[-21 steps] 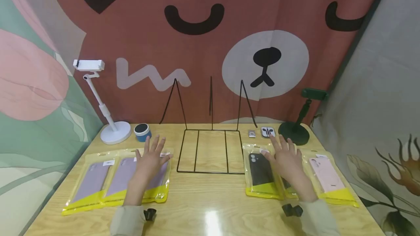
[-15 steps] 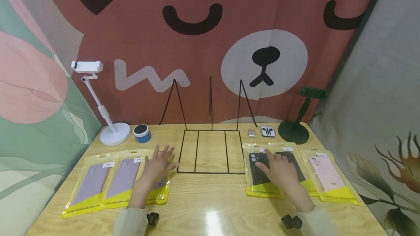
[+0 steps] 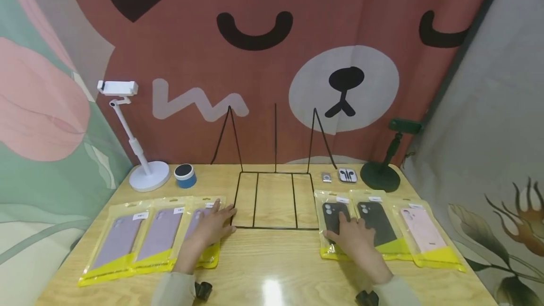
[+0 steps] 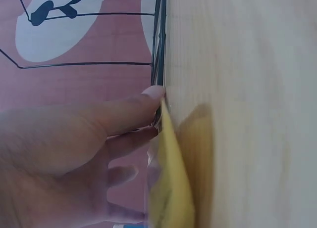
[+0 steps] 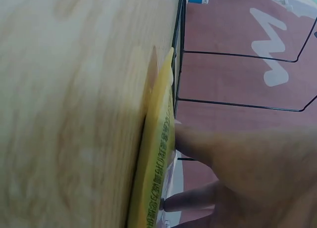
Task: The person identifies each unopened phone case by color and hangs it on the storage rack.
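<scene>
My left hand (image 3: 208,228) lies over the innermost left pouch, which holds a purple phone case (image 3: 196,219). Its fingertips reach to the left side of a black wire rack (image 3: 255,202). In the left wrist view the thumb (image 4: 143,102) is at the pouch's yellow edge (image 4: 171,183), close to the rack. On the other side, my right hand (image 3: 354,237) rests with spread fingers on a yellow-edged pouch holding a black phone case (image 3: 332,218). In the right wrist view its fingers (image 5: 193,198) touch the pouch's upper face; the fingertips are partly hidden.
More pouched cases lie outward: purple ones (image 3: 159,233) left, a black (image 3: 376,221) and a pink one (image 3: 421,228) right. Behind stand a white phone stand (image 3: 148,176), blue speaker-like cylinder (image 3: 185,177), small silver clip device (image 3: 326,177), boxed earphones (image 3: 347,175) and dark green stand (image 3: 380,177).
My left hand has shifted right, toward the rack's edge. The right hand has moved left and nearer, uncovering the second black case. The pouches lie nearly where they were.
</scene>
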### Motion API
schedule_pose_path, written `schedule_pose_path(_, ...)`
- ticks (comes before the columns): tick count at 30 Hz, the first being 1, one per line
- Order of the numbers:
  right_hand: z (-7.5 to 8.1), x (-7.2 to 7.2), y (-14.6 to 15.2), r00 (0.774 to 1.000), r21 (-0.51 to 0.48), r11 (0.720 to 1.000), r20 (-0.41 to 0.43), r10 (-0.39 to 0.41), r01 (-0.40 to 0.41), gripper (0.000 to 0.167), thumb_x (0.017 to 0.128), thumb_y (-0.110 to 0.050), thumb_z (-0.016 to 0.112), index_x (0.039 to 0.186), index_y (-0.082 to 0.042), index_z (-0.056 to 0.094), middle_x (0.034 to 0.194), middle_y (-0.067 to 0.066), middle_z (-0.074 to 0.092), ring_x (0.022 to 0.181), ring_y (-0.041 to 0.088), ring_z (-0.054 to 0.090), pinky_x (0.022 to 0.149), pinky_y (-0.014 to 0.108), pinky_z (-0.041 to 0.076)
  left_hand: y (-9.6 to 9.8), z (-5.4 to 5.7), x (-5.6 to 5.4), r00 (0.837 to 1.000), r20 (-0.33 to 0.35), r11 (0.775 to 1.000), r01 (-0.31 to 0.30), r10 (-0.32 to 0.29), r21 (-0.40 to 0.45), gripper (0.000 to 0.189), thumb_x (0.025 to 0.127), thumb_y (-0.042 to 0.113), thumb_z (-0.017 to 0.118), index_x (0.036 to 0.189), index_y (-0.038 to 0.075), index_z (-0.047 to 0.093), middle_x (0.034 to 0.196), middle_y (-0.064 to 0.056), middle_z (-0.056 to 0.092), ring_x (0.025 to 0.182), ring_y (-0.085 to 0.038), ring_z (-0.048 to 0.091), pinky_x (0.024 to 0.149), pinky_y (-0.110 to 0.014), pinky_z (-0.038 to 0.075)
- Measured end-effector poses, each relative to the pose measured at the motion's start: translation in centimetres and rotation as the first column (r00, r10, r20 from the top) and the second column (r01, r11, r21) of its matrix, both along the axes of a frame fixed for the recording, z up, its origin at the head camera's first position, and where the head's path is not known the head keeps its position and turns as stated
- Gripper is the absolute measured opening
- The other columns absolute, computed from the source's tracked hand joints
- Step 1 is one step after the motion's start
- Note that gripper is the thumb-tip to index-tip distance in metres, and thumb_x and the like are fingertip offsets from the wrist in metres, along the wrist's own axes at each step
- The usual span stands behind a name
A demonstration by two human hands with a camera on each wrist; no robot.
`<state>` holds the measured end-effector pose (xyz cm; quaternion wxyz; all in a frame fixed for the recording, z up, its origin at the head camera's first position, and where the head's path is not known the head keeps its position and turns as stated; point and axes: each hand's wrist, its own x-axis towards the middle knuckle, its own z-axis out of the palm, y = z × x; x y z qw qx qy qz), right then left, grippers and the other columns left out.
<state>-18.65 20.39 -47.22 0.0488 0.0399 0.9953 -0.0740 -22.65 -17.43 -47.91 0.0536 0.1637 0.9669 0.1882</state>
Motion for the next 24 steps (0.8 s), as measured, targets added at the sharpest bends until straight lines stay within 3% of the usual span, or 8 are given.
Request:
schedule_pose_path(6,0.2,0.0,0.1,0.996,-0.075,0.997,-0.087,0.0,-0.006,0.076,0.081,-0.046,0.072,0.135,0.002,0.049,0.115,0.033,0.055,0.103,0.052,0.052,0.073,0.063,0.048,0.4,0.3,-0.2,1.0,-0.019,1.0,-0.015,0.015,-0.006,0.05,0.088,0.026,0.07,0.134,0.009,0.058,0.145,-0.012,0.047,0.142,-0.043,0.018,0.101,-0.077,0.017)
schedule_pose_path(12,-0.5,-0.8,0.8,0.993,-0.238,0.971,-0.116,-0.036,0.007,0.092,0.072,-0.045,0.082,0.141,0.001,0.041,0.117,0.038,0.049,0.105,0.054,0.051,0.077,0.063,0.048,0.5,0.3,-0.3,0.999,-0.044,1.0,-0.013,0.012,-0.004,0.048,0.087,0.023,0.071,0.13,0.006,0.06,0.143,-0.013,0.049,0.14,-0.046,0.022,0.103,-0.074,0.021)
schedule_pose_path(16,-1.0,-1.8,1.8,0.995,-0.386,0.922,-0.081,-0.055,0.02,0.096,0.073,-0.042,0.082,0.145,-0.001,0.034,0.132,0.038,0.044,0.117,0.056,0.045,0.089,0.064,0.044,0.3,0.1,-0.3,0.998,-0.061,1.0,0.015,-0.014,0.022,0.047,0.086,0.02,0.073,0.128,0.003,0.061,0.14,-0.016,0.051,0.139,-0.046,0.026,0.105,-0.064,0.029)
schedule_pose_path(19,-0.7,-2.0,2.6,0.994,-0.478,0.878,-0.104,-0.039,-0.016,0.076,0.082,-0.029,0.077,0.144,-0.003,0.04,0.14,0.032,0.043,0.123,0.053,0.043,0.095,0.062,0.041,0.3,0.1,-0.2,0.999,-0.04,0.998,0.023,-0.021,0.064,0.048,0.086,0.018,0.073,0.129,0.001,0.06,0.141,-0.018,0.049,0.139,-0.045,0.026,0.107,-0.06,0.031)
schedule_pose_path(21,-0.1,-1.8,3.0,0.987,-0.521,0.85,-0.163,-0.013,-0.075,0.06,0.087,-0.021,0.073,0.139,-0.006,0.049,0.14,0.028,0.045,0.124,0.05,0.044,0.097,0.061,0.042,0.4,0.0,-0.2,1.0,-0.023,0.995,0.02,-0.018,0.094,0.049,0.086,0.017,0.072,0.13,0.0,0.059,0.143,-0.018,0.047,0.139,-0.044,0.027,0.108,-0.059,0.03)
schedule_pose_path(24,1.5,-1.2,3.0,0.969,-0.599,0.781,-0.247,0.026,-0.174,0.046,0.091,-0.014,0.068,0.135,-0.011,0.056,0.141,0.023,0.047,0.128,0.045,0.044,0.1,0.059,0.041,0.5,0.0,-0.1,1.0,-0.006,0.994,0.009,-0.009,0.111,0.05,0.087,0.017,0.071,0.131,0.0,0.057,0.144,-0.018,0.045,0.138,-0.044,0.03,0.109,-0.057,0.029)
